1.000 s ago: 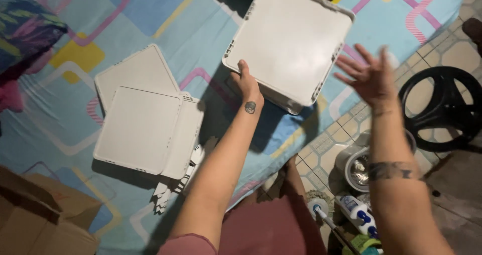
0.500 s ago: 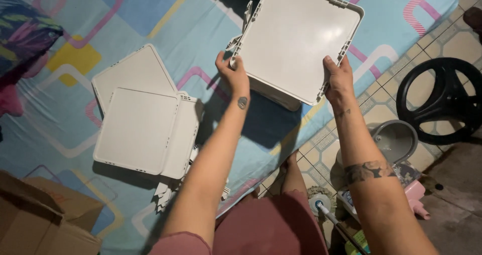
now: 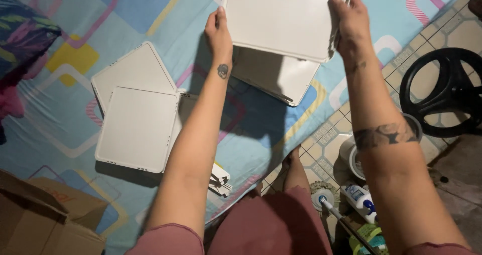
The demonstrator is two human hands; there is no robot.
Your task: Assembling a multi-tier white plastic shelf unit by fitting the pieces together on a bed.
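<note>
The top edge cuts off the raised white panel [image 3: 281,19]. It hides part of a second panel [image 3: 273,77] lying beneath, and the left forearm covers the stacked panels' [image 3: 135,127] right side.

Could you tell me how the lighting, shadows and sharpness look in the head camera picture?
Head view: hard light from above makes the raised white panel bright, with mild glare; the arms throw dark shadows over the patterned sheet and the second panel; the left hand and right hand are sharp; the floor at the right edge is dim.
</note>
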